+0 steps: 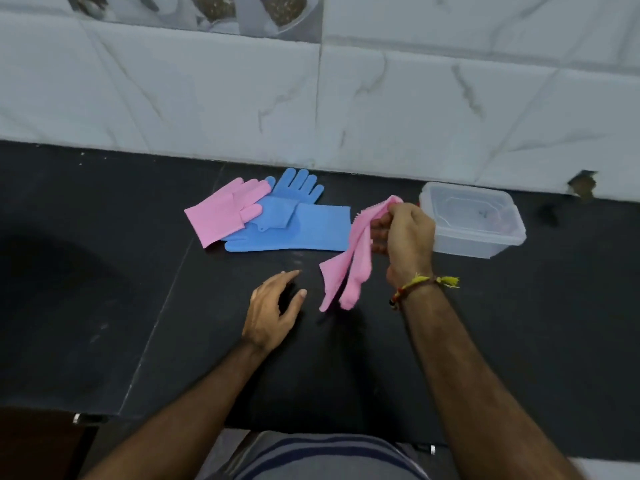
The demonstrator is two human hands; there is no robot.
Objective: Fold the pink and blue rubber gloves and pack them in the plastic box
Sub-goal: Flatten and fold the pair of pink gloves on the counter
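- Right hand [408, 237] is raised above the black counter [104, 271], its fingers curled round the upper end of a pink glove [349, 258], which hangs limp with its lower end dangling just over the surface.
- Left hand [273, 310] holds nothing; it sits low over the counter with relaxed, spread fingers, near the hanging glove but apart from it.
- Further back lie a second pink glove [221, 213] and two blue gloves [294, 220] in an overlapping heap, the pink one partly on top of the blue.
- To the right of the raised hand stands the clear plastic box [474, 220], lidless from what shows, near the tiled wall [311, 98]. Something pinkish seems to lie inside, too faint to name.
- Risk, as I judge it: held by one end only, the soft glove may twist or sag, so a fold made in the air would come out crooked and spring open.
- Springy rubber could also unfold again in the box unless pressed flat, and a careless reach might nudge the light box.
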